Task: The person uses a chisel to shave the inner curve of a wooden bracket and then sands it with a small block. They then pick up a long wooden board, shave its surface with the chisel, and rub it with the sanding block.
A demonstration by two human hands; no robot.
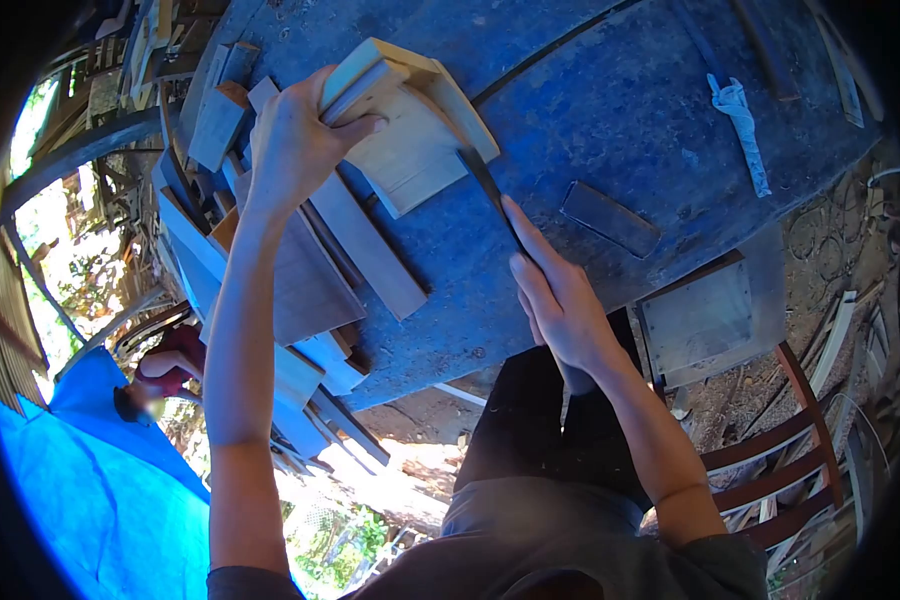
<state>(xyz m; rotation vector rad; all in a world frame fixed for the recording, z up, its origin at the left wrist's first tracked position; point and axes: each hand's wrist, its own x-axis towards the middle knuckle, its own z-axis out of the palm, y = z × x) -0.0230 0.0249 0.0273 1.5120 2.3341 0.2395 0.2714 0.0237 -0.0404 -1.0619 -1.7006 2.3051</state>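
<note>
My left hand (305,140) grips the upper left edge of a pale wooden piece (410,150) with raised sides, its thumb on the inner face. The piece is tilted over the blue worktable (530,140). My right hand (560,300) is closed around a long, dark, narrow tool (495,200). The tip of the tool lies at the right edge of the wooden piece. I cannot make out whether it is a file or a blade. Right of the tool, a small dark rectangular block (610,218) rests on the table.
Stacked boards (305,275) cover the table's left side. A whitish wrapped object (742,135) lies at the right. Beyond the near edge are a metal-topped stand (700,312) and a brown wooden chair (770,455). Another person (165,372) is at the far left, near a blue tarp (100,490).
</note>
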